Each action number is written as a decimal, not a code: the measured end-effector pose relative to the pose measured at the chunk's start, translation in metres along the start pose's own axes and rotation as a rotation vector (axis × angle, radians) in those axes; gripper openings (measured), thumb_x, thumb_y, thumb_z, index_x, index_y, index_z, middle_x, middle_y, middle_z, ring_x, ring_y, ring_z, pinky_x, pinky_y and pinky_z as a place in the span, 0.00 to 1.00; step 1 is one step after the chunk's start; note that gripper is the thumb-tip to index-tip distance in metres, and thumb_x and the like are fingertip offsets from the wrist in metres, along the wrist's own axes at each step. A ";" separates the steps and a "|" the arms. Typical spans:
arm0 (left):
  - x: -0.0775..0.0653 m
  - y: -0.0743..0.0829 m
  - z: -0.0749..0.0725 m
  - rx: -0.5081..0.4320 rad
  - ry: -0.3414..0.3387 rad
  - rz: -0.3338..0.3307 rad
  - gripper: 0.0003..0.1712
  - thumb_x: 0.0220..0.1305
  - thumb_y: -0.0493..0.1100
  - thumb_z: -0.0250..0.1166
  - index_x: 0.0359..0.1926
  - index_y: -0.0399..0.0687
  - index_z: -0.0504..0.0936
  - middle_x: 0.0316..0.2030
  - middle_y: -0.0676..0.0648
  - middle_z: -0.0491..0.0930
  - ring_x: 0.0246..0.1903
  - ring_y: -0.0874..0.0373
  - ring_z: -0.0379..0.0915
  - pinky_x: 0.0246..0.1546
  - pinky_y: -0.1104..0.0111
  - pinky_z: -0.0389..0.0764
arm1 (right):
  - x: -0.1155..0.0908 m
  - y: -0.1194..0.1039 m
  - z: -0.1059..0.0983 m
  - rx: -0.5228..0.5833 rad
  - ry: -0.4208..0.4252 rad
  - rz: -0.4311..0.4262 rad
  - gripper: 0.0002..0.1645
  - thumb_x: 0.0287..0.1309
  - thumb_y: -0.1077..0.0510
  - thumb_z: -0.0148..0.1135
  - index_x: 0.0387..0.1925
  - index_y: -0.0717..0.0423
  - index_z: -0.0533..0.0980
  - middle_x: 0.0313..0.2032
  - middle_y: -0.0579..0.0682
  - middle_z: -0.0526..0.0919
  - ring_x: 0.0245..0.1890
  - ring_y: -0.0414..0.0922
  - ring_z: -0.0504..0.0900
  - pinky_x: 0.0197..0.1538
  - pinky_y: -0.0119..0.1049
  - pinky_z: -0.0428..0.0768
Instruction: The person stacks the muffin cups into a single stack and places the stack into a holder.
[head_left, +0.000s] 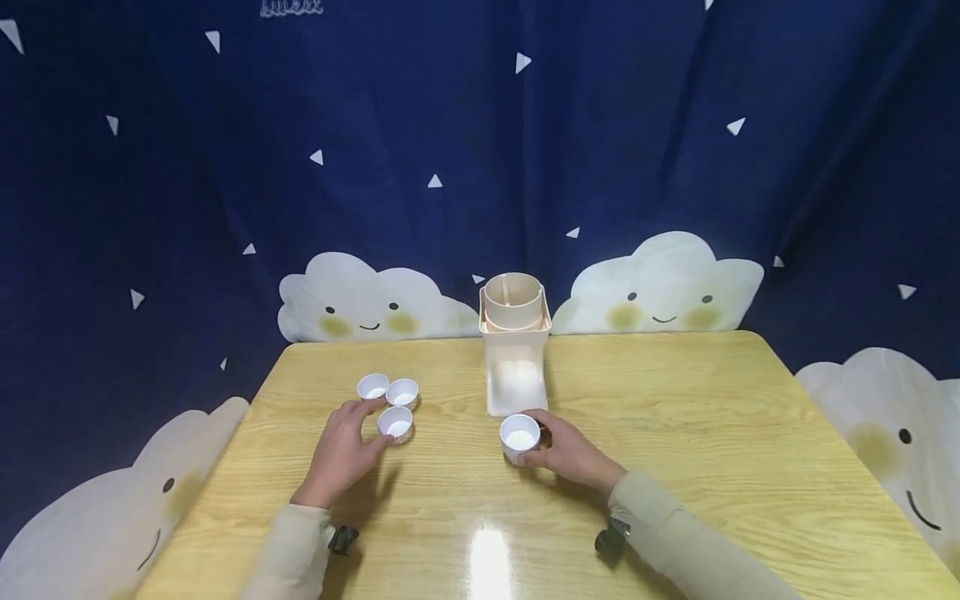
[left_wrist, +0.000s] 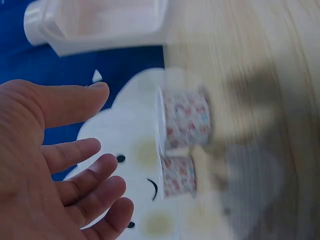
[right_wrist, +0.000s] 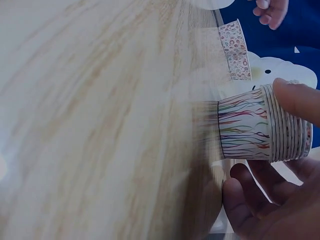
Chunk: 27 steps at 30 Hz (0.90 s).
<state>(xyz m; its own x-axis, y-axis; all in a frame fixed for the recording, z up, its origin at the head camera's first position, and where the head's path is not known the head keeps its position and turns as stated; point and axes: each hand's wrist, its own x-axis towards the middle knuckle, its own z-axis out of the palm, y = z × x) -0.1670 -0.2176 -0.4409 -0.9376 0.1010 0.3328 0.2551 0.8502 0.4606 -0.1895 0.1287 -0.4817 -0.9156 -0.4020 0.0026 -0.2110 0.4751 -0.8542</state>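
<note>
Left hand: thumb and fingers spread well apart, nothing held; whether a fingertip brushes the near cup cannot be told.
Near cup: upright, within the gap of the left grip; a gentle pinch from both sides should suit it.
Two cups: upright, just beyond the left grip; best not nudged.
Right hand: curled part-way round a stack of nested cups, thumb against the rims.
Stack: mouth up in the right grip; contact with the table cannot be told. Thin walls probably dent, so hold lightly and level.
Holder: just beyond the right grip; its front edge is best avoided.
</note>
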 end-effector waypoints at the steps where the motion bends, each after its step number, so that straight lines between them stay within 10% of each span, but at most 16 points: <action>1: 0.000 -0.003 -0.001 0.003 -0.013 -0.009 0.33 0.51 0.41 0.76 0.60 0.41 0.79 0.51 0.35 0.80 0.54 0.36 0.73 0.55 0.46 0.74 | 0.000 0.000 -0.001 0.001 -0.001 -0.001 0.38 0.48 0.56 0.77 0.61 0.55 0.72 0.51 0.54 0.82 0.47 0.45 0.79 0.53 0.40 0.75; 27: 0.011 -0.013 0.023 -0.047 -0.131 -0.090 0.37 0.55 0.44 0.74 0.63 0.35 0.72 0.57 0.34 0.78 0.59 0.39 0.72 0.58 0.47 0.73 | 0.002 0.002 0.000 0.035 0.012 0.037 0.39 0.46 0.56 0.78 0.62 0.55 0.72 0.54 0.52 0.82 0.54 0.49 0.79 0.58 0.45 0.74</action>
<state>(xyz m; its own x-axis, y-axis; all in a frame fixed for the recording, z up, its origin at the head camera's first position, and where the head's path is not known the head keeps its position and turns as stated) -0.1862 -0.2157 -0.4616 -0.9792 0.0948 0.1796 0.1766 0.8341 0.5226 -0.1919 0.1284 -0.4835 -0.9265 -0.3755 -0.0234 -0.1651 0.4618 -0.8715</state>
